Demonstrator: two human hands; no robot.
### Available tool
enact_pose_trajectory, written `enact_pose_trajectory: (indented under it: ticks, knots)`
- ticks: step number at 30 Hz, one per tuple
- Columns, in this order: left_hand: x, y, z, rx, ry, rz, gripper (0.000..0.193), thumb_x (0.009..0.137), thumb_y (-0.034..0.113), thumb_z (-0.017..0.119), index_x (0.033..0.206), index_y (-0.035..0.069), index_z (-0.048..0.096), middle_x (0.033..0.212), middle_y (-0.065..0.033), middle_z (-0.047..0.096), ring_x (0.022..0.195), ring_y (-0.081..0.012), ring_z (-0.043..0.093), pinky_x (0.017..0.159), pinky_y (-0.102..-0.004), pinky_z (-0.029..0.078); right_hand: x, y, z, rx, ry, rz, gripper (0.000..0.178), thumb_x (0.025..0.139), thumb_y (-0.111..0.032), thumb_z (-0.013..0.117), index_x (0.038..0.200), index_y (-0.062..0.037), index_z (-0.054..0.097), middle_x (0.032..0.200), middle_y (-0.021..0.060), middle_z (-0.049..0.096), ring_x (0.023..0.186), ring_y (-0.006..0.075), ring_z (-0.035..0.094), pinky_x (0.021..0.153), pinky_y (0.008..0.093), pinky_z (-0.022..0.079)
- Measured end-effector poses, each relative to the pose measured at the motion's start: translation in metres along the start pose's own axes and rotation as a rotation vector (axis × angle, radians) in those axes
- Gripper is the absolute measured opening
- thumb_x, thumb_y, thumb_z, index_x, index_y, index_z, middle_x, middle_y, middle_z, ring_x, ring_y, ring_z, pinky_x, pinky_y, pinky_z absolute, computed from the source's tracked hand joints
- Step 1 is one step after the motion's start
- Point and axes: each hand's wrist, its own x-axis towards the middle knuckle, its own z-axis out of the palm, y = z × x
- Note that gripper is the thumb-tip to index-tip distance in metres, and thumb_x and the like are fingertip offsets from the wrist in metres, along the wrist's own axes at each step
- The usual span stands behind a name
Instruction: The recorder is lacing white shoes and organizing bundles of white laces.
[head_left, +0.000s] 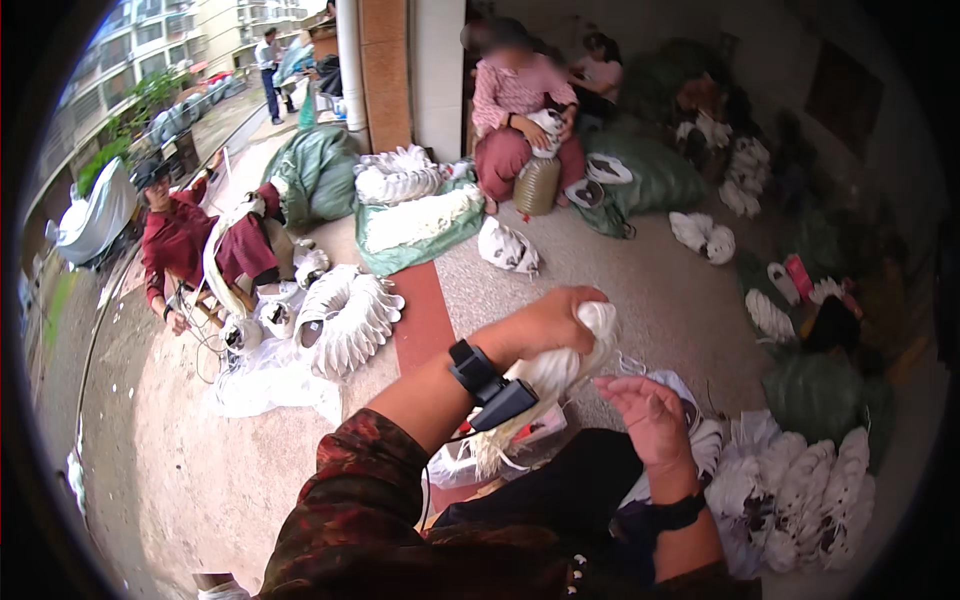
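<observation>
My left hand [555, 318] is closed round the upper end of a hank of cream-white strands [560, 372], its fingers partly hidden. The loose, frayed ends hang down in front of my wrist. My right hand [650, 415] is raised just right of the hank, fingers apart, holding nothing I can see. Below the hank, near my dark-trousered knees, sits a box [545, 432] with something red in it, partly covered by the strands. White slipper-like pieces [706, 445] lie beside my right wrist.
Stacked white slipper-like pieces [800, 495] lie at the right, near a green sack [815, 395]. A ring of white pieces [345, 318] stands on the left beside a seated person in dark red [180, 245]. Another person [505, 100] sits ahead; a white bundle [508, 247] lies between us.
</observation>
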Motion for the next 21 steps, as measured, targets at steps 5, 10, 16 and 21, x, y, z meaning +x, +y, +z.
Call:
enact_pose_trajectory:
  ticks: [5, 10, 16, 21]
  knots:
    - [-0.010, -0.009, 0.028, 0.326, 0.101, 0.187, 0.066, 0.058, 0.009, 0.071, 0.118, -0.005, 0.047, 0.102, -0.0219, 0.060, 0.098, -0.0298, 0.059, 0.085, -0.0321, 0.044, 0.004, 0.050, 0.023, 0.351, 0.113, -0.020, 0.066, 0.083, -0.054, 0.054, 0.107, 0.0071, 0.053, 0.109, 0.0159, 0.058, 0.111, 0.0266, 0.049, 0.102, 0.0398, 0.032]
    - [-0.033, 0.013, 0.038, 0.504, 0.091, 0.133, 0.066, 0.061, 0.012, 0.070, 0.120, -0.004, 0.044, 0.092, -0.0285, 0.060, 0.092, -0.0410, 0.059, 0.080, -0.0410, 0.047, 0.008, 0.059, 0.017, 0.457, 0.270, 0.035, 0.073, 0.085, -0.061, 0.044, 0.115, 0.0056, 0.049, 0.113, 0.0129, 0.055, 0.106, 0.0222, 0.048, 0.095, 0.0364, 0.034]
    - [-0.040, 0.000, 0.067, 0.535, 0.040, 0.222, 0.070, 0.065, 0.014, 0.070, 0.126, -0.001, 0.038, 0.077, -0.0263, 0.060, 0.081, -0.0418, 0.060, 0.070, -0.0426, 0.048, -0.002, 0.057, 0.026, 0.647, 0.358, 0.098, 0.074, 0.080, -0.068, 0.043, 0.129, -0.0112, 0.041, 0.134, 0.0092, 0.040, 0.127, 0.0245, 0.034, 0.108, 0.0413, 0.023]
    - [-0.058, -0.004, 0.085, 0.600, 0.026, 0.386, 0.068, 0.067, 0.010, 0.066, 0.128, 0.002, 0.037, 0.079, -0.0241, 0.060, 0.075, -0.0404, 0.061, 0.066, -0.0425, 0.048, -0.001, 0.040, 0.012, 0.773, 0.391, 0.004, 0.078, 0.080, -0.069, 0.040, 0.112, 0.0011, 0.051, 0.103, 0.0203, 0.060, 0.100, 0.0323, 0.057, 0.096, 0.0443, 0.042]
